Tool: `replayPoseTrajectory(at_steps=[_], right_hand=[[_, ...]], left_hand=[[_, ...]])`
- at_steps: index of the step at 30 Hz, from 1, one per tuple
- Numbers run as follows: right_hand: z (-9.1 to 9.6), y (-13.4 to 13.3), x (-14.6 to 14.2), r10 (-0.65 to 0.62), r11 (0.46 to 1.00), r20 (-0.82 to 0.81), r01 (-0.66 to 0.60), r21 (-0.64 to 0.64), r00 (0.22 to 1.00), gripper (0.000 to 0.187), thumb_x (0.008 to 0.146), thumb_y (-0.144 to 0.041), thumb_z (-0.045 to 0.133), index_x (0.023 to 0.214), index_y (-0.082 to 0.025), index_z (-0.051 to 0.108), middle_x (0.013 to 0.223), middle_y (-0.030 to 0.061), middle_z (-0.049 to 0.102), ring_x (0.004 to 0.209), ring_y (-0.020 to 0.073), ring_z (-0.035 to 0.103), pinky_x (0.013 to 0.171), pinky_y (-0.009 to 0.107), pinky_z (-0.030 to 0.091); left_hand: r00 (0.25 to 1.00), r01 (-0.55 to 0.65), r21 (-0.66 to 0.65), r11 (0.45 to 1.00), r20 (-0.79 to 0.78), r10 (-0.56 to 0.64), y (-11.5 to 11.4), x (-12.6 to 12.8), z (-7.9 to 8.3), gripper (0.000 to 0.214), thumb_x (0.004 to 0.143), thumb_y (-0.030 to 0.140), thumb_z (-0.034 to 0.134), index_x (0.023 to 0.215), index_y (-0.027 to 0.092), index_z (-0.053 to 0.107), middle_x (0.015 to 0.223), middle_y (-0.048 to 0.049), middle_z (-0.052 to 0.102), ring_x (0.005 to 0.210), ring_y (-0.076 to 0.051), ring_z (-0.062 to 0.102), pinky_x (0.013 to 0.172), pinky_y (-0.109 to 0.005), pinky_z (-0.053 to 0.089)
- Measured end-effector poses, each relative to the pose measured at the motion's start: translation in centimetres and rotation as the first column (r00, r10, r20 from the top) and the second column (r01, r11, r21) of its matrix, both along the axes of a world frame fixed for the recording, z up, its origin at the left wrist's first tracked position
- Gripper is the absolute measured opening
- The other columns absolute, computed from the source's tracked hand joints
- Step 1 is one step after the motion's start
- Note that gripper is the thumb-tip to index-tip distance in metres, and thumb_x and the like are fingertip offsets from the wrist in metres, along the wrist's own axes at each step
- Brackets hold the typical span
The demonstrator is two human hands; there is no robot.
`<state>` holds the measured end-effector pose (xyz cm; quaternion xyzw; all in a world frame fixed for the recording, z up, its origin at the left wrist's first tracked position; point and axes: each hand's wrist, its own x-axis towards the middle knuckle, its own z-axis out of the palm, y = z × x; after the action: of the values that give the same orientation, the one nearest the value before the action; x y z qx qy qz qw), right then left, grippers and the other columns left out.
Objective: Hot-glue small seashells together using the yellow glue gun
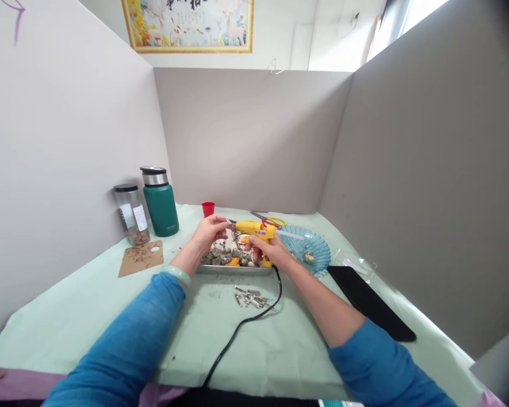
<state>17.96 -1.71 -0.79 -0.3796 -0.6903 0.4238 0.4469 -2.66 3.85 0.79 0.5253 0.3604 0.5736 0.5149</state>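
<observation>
My right hand (pixel 271 251) is wrapped round the handle of a yellow hot glue gun (pixel 252 228), a clear glue stick (pixel 290 234) poking out of its back end. The gun's nozzle points left, at the fingertips of my left hand (pixel 214 228). Those fingers are pinched together close to the nozzle; what they hold is too small to make out. Beneath both hands lies a shallow metal tray (pixel 233 271) with small stones (pixel 220 257) and orange pieces in it, partly hidden by my hands.
A black cord (pixel 246 320) runs from the gun to the front edge. Short sticks (pixel 252 298) lie before the tray. A blue plate (pixel 320 249), scissors (pixel 275 220), red cup (pixel 208 209), green bottle (pixel 161 209), jar (pixel 131 215), brown board (pixel 142 260) and black slab (pixel 369 302) surround it.
</observation>
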Motion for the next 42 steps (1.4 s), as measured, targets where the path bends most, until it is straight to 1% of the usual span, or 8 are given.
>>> replayPoseTrajectory(at_steps=[3, 12, 18, 23, 27, 33, 37, 42], right_hand=[[-0.05, 0.06, 0.00, 0.004, 1.000, -0.009, -0.004, -0.002, 1.000, 0.046, 0.080, -0.061, 0.059, 0.073, -0.016, 0.068, 0.049, -0.0002, 0.059, 0.044, 0.0111, 0.053, 0.049, 0.023, 0.046], [0.01, -0.02, -0.01, 0.001, 1.000, -0.006, -0.001, -0.009, 1.000, 0.045, 0.080, -0.061, 0.059, 0.073, -0.017, 0.068, 0.049, -0.0002, 0.059, 0.044, 0.0111, 0.053, 0.048, 0.023, 0.045], [-0.15, 0.17, 0.05, 0.002, 1.000, -0.009, -0.002, -0.003, 1.000, 0.044, 0.081, -0.060, 0.059, 0.073, -0.017, 0.068, 0.050, -0.0001, 0.060, 0.044, 0.0116, 0.053, 0.049, 0.024, 0.046], [-0.34, 0.34, 0.18, 0.005, 1.000, -0.008, -0.005, 0.001, 1.000, 0.044, 0.083, -0.059, 0.057, 0.074, -0.018, 0.068, 0.050, -0.0001, 0.059, 0.044, 0.0115, 0.052, 0.049, 0.024, 0.045], [-0.47, 0.42, 0.22, 0.021, 1.000, -0.019, -0.021, 0.005, 1.000, 0.043, 0.084, -0.059, 0.057, 0.074, -0.018, 0.068, 0.050, 0.0000, 0.059, 0.045, 0.0118, 0.053, 0.049, 0.024, 0.045], [-0.28, 0.18, 0.25, 0.017, 1.000, -0.003, -0.017, 0.012, 1.000, 0.044, 0.084, -0.058, 0.057, 0.074, -0.017, 0.069, 0.050, 0.0002, 0.059, 0.045, 0.0119, 0.053, 0.049, 0.024, 0.044], [-0.10, 0.02, 0.14, 0.016, 1.000, -0.008, -0.016, -0.002, 1.000, 0.043, 0.082, -0.058, 0.058, 0.074, -0.017, 0.068, 0.050, -0.0002, 0.059, 0.045, 0.0115, 0.052, 0.048, 0.024, 0.044], [-0.10, 0.08, 0.03, 0.016, 1.000, -0.013, -0.016, 0.004, 1.000, 0.044, 0.081, -0.060, 0.059, 0.073, -0.017, 0.068, 0.049, -0.0002, 0.060, 0.045, 0.0115, 0.053, 0.049, 0.024, 0.045]], left_hand=[[1.000, 0.002, -0.009, 1.000, 0.022, -0.002, -0.01, -0.04, 0.05, 0.041, 0.052, 0.024, 0.089, 0.074, 0.015, 0.056, 0.056, 0.0026, 0.062, 0.041, -0.006, 0.052, 0.045, -0.021, 0.047], [0.999, 0.032, 0.005, 0.999, -0.004, -0.032, -0.19, -0.01, 0.10, 0.044, 0.050, 0.026, 0.090, 0.076, 0.015, 0.056, 0.063, -0.0009, 0.068, 0.041, -0.006, 0.052, 0.045, -0.021, 0.048], [0.999, 0.007, -0.012, 1.000, 0.032, -0.007, -0.23, 0.03, 0.26, 0.039, 0.052, 0.023, 0.089, 0.073, 0.015, 0.056, 0.058, 0.0020, 0.063, 0.042, -0.005, 0.050, 0.046, -0.020, 0.048], [0.999, 0.035, 0.000, 0.999, 0.011, -0.035, -0.02, -0.08, -0.02, 0.041, 0.052, 0.025, 0.089, 0.076, 0.015, 0.058, 0.063, -0.0015, 0.068, 0.041, -0.006, 0.051, 0.045, -0.021, 0.047], [0.998, 0.052, 0.015, 0.999, -0.021, -0.051, 0.11, -0.13, -0.24, 0.040, 0.052, 0.025, 0.088, 0.077, 0.015, 0.059, 0.064, -0.0021, 0.069, 0.043, -0.007, 0.052, 0.047, -0.023, 0.049], [1.000, -0.020, -0.049, 0.999, -0.022, 0.019, -0.03, 0.08, -0.03, 0.030, 0.055, 0.018, 0.083, 0.071, 0.014, 0.058, 0.063, -0.0030, 0.068, 0.042, -0.007, 0.051, 0.047, -0.024, 0.050], [1.000, 0.004, -0.037, 0.999, 0.002, -0.004, -0.20, 0.22, 0.20, 0.028, 0.056, 0.015, 0.081, 0.070, 0.013, 0.057, 0.061, -0.0031, 0.068, 0.040, -0.006, 0.051, 0.047, -0.024, 0.051], [1.000, 0.026, -0.020, 0.999, 0.010, -0.025, -0.24, 0.25, 0.22, 0.032, 0.055, 0.018, 0.083, 0.071, 0.013, 0.056, 0.062, -0.0035, 0.069, 0.040, -0.007, 0.052, 0.048, -0.025, 0.053]])
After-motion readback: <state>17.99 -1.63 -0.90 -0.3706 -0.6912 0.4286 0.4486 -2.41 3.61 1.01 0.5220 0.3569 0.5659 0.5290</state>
